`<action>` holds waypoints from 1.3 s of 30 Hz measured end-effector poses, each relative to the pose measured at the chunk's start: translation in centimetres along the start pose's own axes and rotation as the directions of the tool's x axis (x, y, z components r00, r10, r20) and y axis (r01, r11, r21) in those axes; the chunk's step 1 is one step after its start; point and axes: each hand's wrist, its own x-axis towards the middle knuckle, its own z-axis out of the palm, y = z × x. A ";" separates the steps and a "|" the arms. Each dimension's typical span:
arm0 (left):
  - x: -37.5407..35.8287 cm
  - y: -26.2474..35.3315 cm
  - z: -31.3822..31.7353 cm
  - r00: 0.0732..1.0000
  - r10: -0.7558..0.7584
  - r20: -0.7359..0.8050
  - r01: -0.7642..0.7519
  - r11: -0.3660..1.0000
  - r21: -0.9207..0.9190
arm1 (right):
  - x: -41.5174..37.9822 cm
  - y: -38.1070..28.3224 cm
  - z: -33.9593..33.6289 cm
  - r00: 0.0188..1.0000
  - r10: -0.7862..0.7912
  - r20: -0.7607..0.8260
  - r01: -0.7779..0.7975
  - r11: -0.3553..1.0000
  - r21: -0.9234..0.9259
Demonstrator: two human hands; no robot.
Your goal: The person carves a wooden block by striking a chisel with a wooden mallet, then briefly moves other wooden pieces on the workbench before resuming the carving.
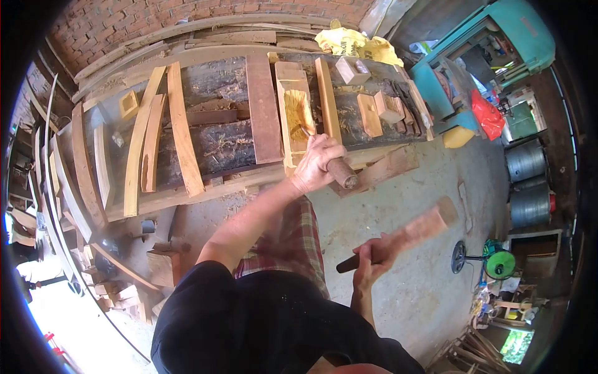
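Observation:
My left hand (319,163) is closed around a chisel (342,174) with a thick, round wooden handle. Its blade tip points into the hollow of a carved wooden block (298,111), whose inside is rough and yellow. Off to the right, over the floor, my right hand (376,252) grips a wooden mallet (425,229) by its dark handle. The mallet's pale head is smeared by motion and is apart from the chisel. Beside the block lie a reddish-brown board (264,111) and a narrow light strip (327,100).
The workbench (218,146) carries several planks, a small hollowed block (129,105) and more wood blocks (389,107). A yellow sack (349,43) lies at the back. A teal machine (523,37), metal drums (528,184) and a fan (500,264) stand right.

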 end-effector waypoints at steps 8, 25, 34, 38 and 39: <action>3.6 -2.3 -0.2 0.999 0.034 -0.019 -0.034 0.999 0.023 | 0.2 0.4 -1.8 0.739 -0.492 0.461 0.648 0.707 -0.284; 5.7 -1.2 -1.2 0.871 -0.313 -0.378 0.153 0.905 -0.397 | -1.0 2.8 -2.6 0.983 -0.087 0.162 0.106 0.988 -0.110; 0.4 2.1 1.2 0.995 0.098 -0.034 -0.097 0.995 0.035 | -0.3 1.0 -1.6 0.992 0.022 0.126 -0.012 0.997 -0.075; 0.4 1.9 1.6 0.995 -0.062 -0.082 0.059 0.998 -0.034 | 0.2 1.0 -2.1 0.990 0.013 0.143 -0.005 0.998 -0.055; 0.7 2.0 1.4 0.994 -0.065 -0.086 0.062 0.998 -0.032 | 0.6 1.0 -2.1 0.989 -0.029 0.144 0.039 0.997 -0.068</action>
